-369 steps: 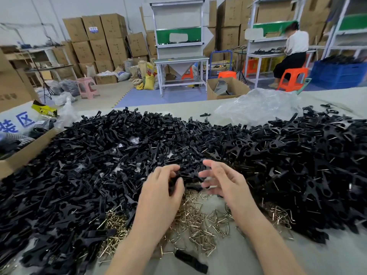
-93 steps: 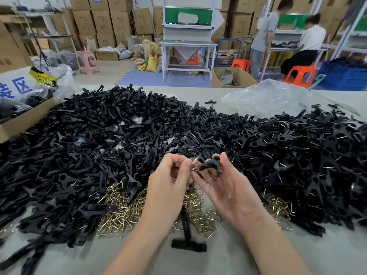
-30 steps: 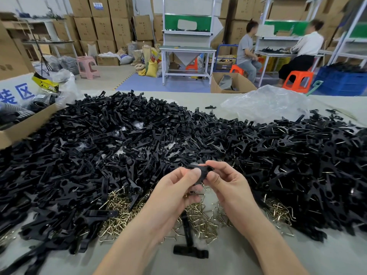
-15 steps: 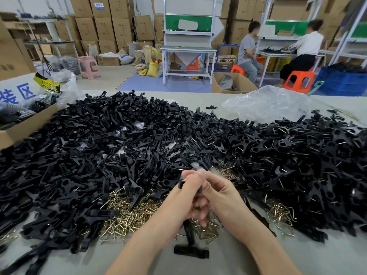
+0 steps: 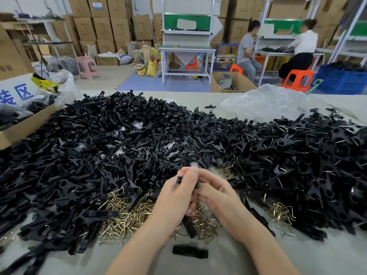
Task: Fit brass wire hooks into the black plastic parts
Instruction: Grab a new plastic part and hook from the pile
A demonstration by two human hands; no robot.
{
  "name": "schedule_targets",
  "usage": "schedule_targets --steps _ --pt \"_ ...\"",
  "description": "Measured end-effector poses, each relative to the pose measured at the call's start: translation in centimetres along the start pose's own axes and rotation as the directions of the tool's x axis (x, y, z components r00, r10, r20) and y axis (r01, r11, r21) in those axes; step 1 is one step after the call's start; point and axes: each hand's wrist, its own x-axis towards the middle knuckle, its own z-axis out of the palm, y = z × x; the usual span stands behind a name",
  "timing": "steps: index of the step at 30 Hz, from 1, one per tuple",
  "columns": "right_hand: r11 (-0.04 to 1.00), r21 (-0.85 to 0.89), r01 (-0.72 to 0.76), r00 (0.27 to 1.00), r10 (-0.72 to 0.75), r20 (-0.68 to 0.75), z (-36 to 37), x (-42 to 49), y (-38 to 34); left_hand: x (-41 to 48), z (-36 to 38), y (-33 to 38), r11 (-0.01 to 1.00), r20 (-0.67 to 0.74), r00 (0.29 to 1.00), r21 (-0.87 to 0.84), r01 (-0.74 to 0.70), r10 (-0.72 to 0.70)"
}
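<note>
Hands stay clasped: left hand (image 5: 175,197) and right hand (image 5: 219,195) grip black part (image 5: 179,180).

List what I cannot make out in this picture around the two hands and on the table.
- Head view: the black plastic part gripped between the left hand and right hand shows only two small ends; fingers cover the rest.
- Whether a brass hook is in it: hidden by the same fingers.
- Black T-shaped piece on the table: stem partly behind the hands.
- Cardboard box: cut off by the left edge.
</note>
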Motion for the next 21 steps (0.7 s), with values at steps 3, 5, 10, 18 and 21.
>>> schedule_targets --steps 3,5,10,18,21 --pt "0.997 -0.078 -0.004 1.0 0.003 -0.01 0.3 -0.1 -0.4 0.0 -0.2 -0.2 1.0 -0.008 1.0 0.022 0.011 -0.01" --pt "0.993 -0.119 0.016 1.0 -0.019 -0.021 0.6 -0.2 -0.5 0.0 -0.3 -0.3 0.998 -0.007 1.0 0.066 -0.015 0.015" --pt "0.948 -0.289 0.136 0.981 -0.169 -0.093 1.2 -0.5 -0.5 -0.1 -0.3 -0.4 0.992 0.038 0.997 0.103 -0.069 0.065" --pt "0.897 0.152 0.415 0.693 -0.204 -0.691 -6.1 1.9 -8.4 -0.6 -0.1 -0.5 0.99 0.148 0.98 -0.054 -0.129 0.135" --pt "0.838 0.371 0.401 0.755 -0.074 -0.651 -8.5 2.1 -11.6 -0.8 0.1 -0.4 0.982 0.046 0.986 0.099 -0.163 0.159"
